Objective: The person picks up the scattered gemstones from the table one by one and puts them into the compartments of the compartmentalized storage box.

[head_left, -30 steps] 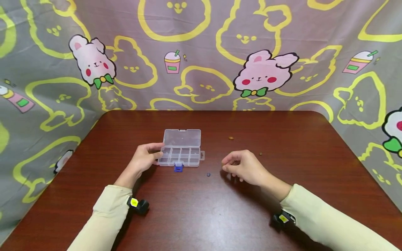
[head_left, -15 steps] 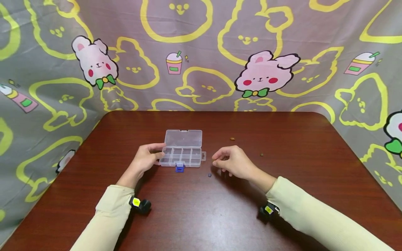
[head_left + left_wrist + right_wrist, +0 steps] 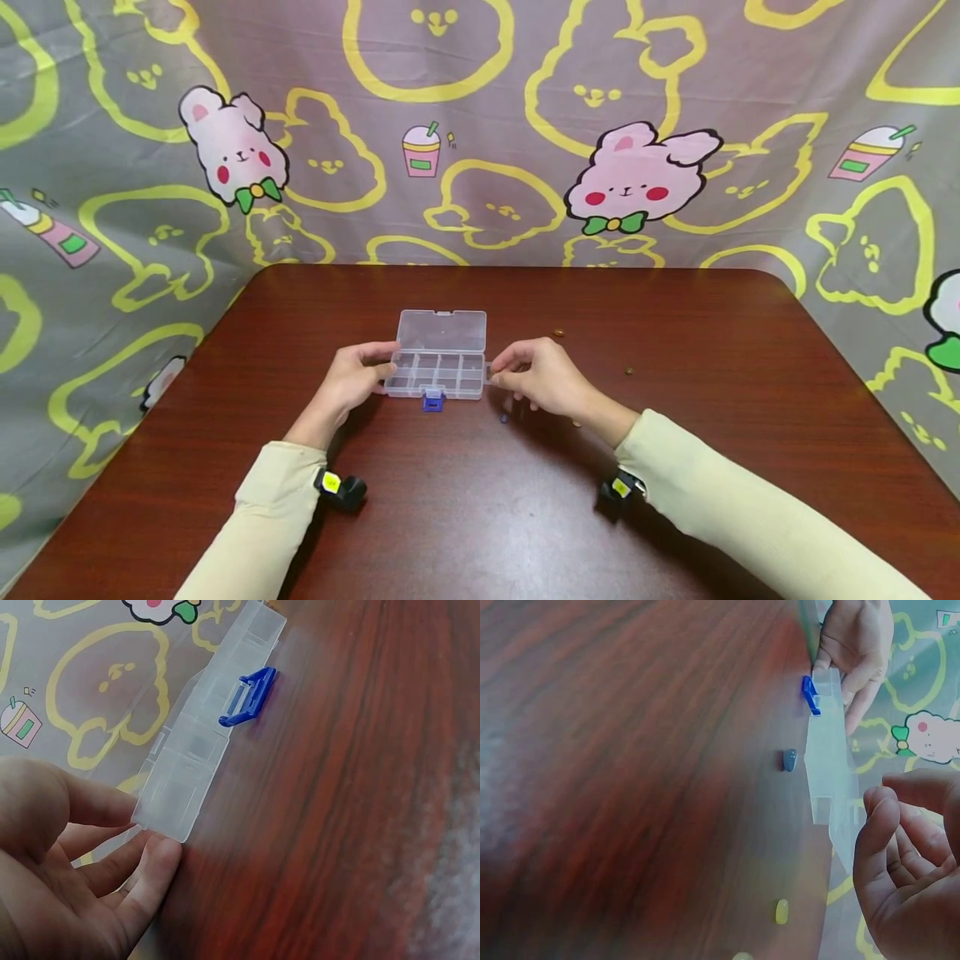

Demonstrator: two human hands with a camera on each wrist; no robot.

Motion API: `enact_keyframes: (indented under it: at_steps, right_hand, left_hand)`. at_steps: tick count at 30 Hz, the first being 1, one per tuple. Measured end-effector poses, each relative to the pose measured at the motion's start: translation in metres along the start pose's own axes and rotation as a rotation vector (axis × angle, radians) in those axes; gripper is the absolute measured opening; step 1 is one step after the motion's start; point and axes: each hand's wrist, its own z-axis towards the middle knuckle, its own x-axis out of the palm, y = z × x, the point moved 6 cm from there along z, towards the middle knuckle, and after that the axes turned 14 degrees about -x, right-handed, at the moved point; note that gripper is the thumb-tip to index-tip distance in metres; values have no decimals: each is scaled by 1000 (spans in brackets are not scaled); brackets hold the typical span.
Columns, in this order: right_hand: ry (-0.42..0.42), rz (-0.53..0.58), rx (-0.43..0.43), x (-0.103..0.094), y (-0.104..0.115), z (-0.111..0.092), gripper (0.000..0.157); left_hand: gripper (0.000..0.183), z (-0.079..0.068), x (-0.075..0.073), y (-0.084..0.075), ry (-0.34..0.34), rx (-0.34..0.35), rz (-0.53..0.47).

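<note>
My left hand [image 3: 352,377] grips the left end of a clear plastic compartment box [image 3: 408,393], its thumb at the near side and fingers behind. The box's lid [image 3: 442,332] stands raised at the back, and a blue latch [image 3: 251,697] hangs at its front. Beside the box's right end, my right hand [image 3: 546,377] pinches a tiny brownish bead between thumb and forefinger; the fingertips [image 3: 883,814] mostly hide it. A blue bead [image 3: 790,760] lies on the table just below that hand. The box compartments that show look bare.
On the brown table [image 3: 450,517], an orange-brown bead [image 3: 558,332] lies behind the right hand and a small greenish bead [image 3: 629,372] to its right. A pale bead [image 3: 577,423] shows by the right wrist. Patterned cloth [image 3: 487,125] hangs behind the table.
My right hand has moved left and slightly away from me, up to the box's right end, uncovering the pale bead. My left hand keeps its hold on the box.
</note>
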Motion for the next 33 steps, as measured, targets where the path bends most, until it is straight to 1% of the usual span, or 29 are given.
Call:
enact_keyframes:
  at_steps: [12, 17, 22, 29, 33]
  right_hand:
    - [-1, 4, 8, 8, 4, 17, 7]
    - [12, -4, -10, 12, 5, 24, 6]
    - [21, -1, -31, 19, 8, 30, 9]
    - [8, -1, -12, 25, 8, 35, 7]
    - [15, 1, -12, 28, 9, 39, 8]
  left_hand:
    - [39, 2, -1, 2, -7, -3, -4]
    - [39, 2, 0, 2, -9, -5, 1]
    - [39, 2, 0, 2, -8, -8, 6]
    - [39, 2, 0, 2, 0, -14, 15]
    - [39, 2, -1, 2, -1, -15, 15]
